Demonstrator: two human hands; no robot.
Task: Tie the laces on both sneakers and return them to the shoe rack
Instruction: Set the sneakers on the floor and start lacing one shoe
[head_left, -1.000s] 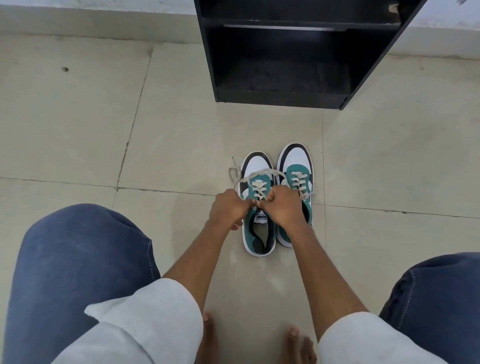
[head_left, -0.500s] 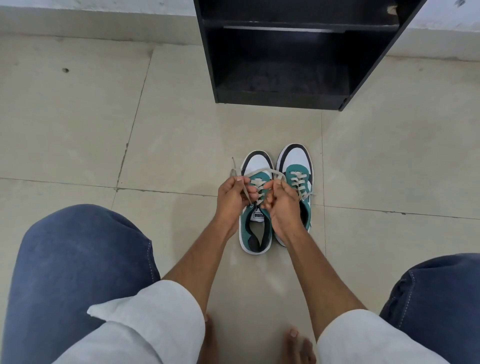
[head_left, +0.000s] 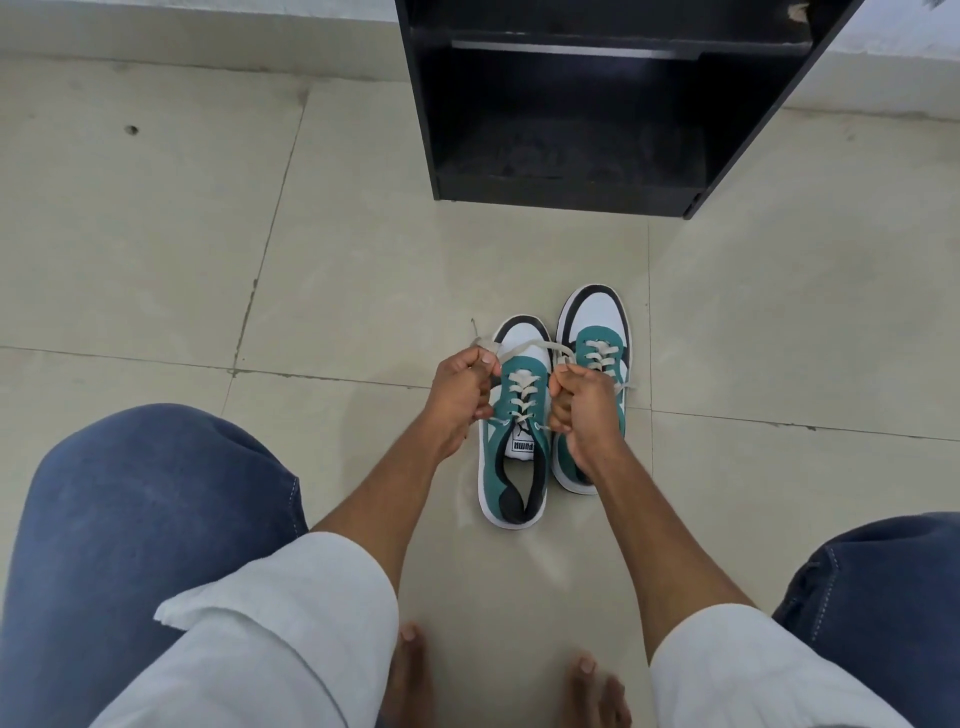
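While both hands (head_left: 524, 395) grip the left sneaker's (head_left: 517, 431) lace (head_left: 524, 347) ends taut, knotting seemingly begins; crossing them likely comes next.

Our left hand (head_left: 464, 385) and right hand (head_left: 582, 402) each grip a lace (head_left: 524, 347) of the left sneaker (head_left: 514, 452) between our fingers.

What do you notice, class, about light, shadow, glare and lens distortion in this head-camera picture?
Head view: soft, even light; the glossy beige floor tiles show a faint sheen, no harsh glare. The black wooden shoe rack is dark inside, its detail lost. Wide-angle distortion bows the rack's sides outward. The teal-and-white sneakers and both hands look sharp.
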